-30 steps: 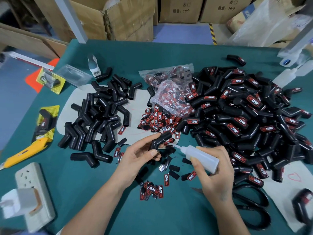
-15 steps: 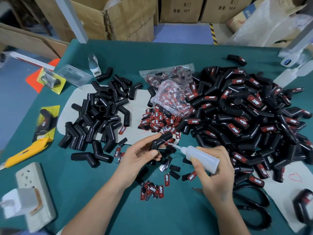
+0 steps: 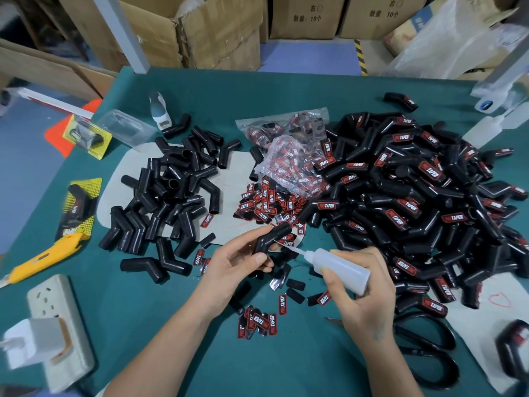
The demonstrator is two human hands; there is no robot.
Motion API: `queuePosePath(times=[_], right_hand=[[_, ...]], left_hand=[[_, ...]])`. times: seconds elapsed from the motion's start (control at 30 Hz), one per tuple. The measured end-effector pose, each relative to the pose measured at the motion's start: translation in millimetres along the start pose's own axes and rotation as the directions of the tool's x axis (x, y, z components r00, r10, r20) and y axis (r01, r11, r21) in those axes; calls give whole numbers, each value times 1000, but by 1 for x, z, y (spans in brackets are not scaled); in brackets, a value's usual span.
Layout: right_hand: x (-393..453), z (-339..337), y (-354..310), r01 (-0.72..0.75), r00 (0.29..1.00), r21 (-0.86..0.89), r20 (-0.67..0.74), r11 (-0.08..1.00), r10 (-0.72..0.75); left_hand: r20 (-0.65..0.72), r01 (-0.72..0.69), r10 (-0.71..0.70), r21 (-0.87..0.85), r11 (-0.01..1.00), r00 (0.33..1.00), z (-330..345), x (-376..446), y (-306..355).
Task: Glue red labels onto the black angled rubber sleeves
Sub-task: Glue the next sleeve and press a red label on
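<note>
In the head view, just below the middle of the frame, our left hand (image 3: 229, 262) pinches a black angled sleeve (image 3: 270, 239), its upper leg slanting up and to the right. Our right hand (image 3: 363, 296) wraps the glue bottle (image 3: 339, 269), lying lower right to upper left, nozzle tip just beside the sleeve's bend. Loose red labels (image 3: 259, 320) lie on the green surface (image 3: 160, 305) below both hands, slightly nearer the left, we judge.
</note>
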State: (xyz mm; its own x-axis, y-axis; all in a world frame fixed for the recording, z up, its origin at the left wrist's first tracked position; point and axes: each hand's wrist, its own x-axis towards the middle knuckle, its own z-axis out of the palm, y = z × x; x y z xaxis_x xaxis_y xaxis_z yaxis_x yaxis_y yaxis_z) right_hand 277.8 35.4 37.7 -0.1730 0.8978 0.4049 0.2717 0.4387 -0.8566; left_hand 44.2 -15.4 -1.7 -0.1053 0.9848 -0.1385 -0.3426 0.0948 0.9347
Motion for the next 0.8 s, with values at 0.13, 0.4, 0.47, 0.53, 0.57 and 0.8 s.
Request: queuePosePath(times=[0.13,0.4,0.47,0.53,0.57,0.8], right_hand=[[-1,0,0,1,1000,1,10,1000,-1],[-2,0,2,7,1000,-1,11,1000,-7],[-2,-1,3,5,1000,-2,3,1000,-5],[-1,-2,3,2,1000,1,-6,1000,-2],[0,-1,2,6,1000,2,-2,1000,-6],[-1,-1,2,2,1000,9,0,1000,-2]], left_hand=[[-2,6,-6,-1,1000,1000,3,-2,4],[-16,38,-39,-40,998,999,11,-4,13],[-20,45,-46,-45,998,999,12,-5,15],[-24,47,-48,-46,998,999,13,-5,17],[-24,48,-50,-46,998,998,13,-5,17],[-19,62,-63,-57,996,998,12,-7,19]])
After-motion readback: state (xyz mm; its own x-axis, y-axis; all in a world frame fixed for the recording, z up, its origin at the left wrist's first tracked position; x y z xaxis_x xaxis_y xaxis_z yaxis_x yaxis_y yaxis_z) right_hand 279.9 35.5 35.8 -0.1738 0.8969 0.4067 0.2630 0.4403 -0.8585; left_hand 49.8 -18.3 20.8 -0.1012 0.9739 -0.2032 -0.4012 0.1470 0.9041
